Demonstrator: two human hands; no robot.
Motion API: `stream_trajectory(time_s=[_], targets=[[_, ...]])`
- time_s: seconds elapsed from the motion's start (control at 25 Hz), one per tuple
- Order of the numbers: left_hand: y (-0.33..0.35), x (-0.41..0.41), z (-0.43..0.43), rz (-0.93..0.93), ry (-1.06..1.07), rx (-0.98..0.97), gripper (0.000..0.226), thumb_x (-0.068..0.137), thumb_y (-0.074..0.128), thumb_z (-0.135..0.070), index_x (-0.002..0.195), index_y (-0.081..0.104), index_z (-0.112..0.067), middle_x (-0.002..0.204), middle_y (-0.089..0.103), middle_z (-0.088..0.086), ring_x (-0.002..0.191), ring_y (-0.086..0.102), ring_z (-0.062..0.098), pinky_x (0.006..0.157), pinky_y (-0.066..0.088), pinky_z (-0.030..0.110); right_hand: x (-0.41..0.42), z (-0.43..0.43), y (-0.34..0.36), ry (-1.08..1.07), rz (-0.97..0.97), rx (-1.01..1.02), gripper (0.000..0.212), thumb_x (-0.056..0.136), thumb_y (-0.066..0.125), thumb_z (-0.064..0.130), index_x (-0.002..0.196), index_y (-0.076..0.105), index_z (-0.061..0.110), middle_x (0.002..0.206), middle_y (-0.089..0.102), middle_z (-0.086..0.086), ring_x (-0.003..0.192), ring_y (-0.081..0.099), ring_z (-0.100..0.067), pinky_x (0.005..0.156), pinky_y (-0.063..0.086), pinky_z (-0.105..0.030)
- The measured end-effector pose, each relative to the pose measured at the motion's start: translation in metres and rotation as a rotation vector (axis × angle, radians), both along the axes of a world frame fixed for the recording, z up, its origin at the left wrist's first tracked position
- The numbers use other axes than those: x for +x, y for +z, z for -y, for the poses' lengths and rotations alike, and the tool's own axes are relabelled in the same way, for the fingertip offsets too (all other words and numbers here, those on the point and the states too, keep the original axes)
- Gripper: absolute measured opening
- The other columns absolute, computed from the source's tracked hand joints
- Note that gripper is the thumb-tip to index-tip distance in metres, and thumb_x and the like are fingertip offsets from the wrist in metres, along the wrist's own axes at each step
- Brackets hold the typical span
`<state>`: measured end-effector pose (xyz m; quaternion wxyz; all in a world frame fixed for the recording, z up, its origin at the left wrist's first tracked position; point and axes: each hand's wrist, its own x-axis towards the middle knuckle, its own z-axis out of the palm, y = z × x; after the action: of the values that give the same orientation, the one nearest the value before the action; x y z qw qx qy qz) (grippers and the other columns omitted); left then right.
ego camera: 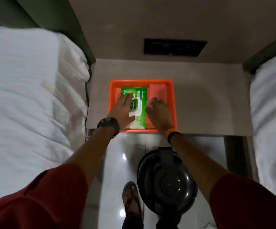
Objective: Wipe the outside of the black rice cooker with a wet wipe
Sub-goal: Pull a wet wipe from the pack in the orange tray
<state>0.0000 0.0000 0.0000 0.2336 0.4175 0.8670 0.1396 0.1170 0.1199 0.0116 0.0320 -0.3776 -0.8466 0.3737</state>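
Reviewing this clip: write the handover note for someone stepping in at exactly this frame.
Left hand: flat on the green wet wipe pack, steadying it in the orange tray on the bedside table.
Right hand: closed on something pale, likely a wipe, beside the pack.
Black rice cooker: on the floor below the table, lid closed.
Done: at most, a wipe pulled.
Left: wipe the cooker's whole outside.

The green wet-wipe pack (134, 106) bears what looks like "Dettol" on its lid; other print is unreadable.
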Motion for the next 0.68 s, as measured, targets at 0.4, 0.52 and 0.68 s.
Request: stream_trajectory(time_s=[0.4,0.52,0.68], targets=[[-0.073,-0.034,-0.018,0.25,0.094,0.156,0.099,0.075,0.075,0.0,0.156,0.02,-0.016,0.151,0.037,0.016,0.141,0.035,0.032,0.116,0.032,0.036,-0.04,0.017,-0.089,-0.191,-0.011,-0.156,0.032,0.091,0.055,0.007,0.12,0.067,0.011,0.128,0.064,-0.011,0.116,0.064,-0.029,0.098,0.049,-0.035],[-0.061,-0.028,-0.006,0.444,0.26,0.283,0.092,0.074,0.06,0.022,0.152,0.024,-0.011,0.155,0.034,0.015,0.145,0.034,0.03,0.119,0.036,0.043,-0.042,0.022,-0.089,-0.125,0.074,-0.122,0.044,0.086,0.07,0.027,0.128,0.061,0.017,0.135,0.053,-0.009,0.118,0.06,-0.028,0.096,0.051,-0.038],[-0.056,-0.022,-0.002,0.542,0.336,0.337,0.093,0.073,0.05,0.029,0.151,0.022,-0.013,0.152,0.035,0.015,0.14,0.04,0.032,0.111,0.045,0.049,-0.05,0.027,-0.092,-0.082,0.129,0.005,0.056,0.082,0.073,0.045,0.134,0.06,0.028,0.137,0.048,-0.007,0.129,0.053,-0.027,0.098,0.053,-0.042]])
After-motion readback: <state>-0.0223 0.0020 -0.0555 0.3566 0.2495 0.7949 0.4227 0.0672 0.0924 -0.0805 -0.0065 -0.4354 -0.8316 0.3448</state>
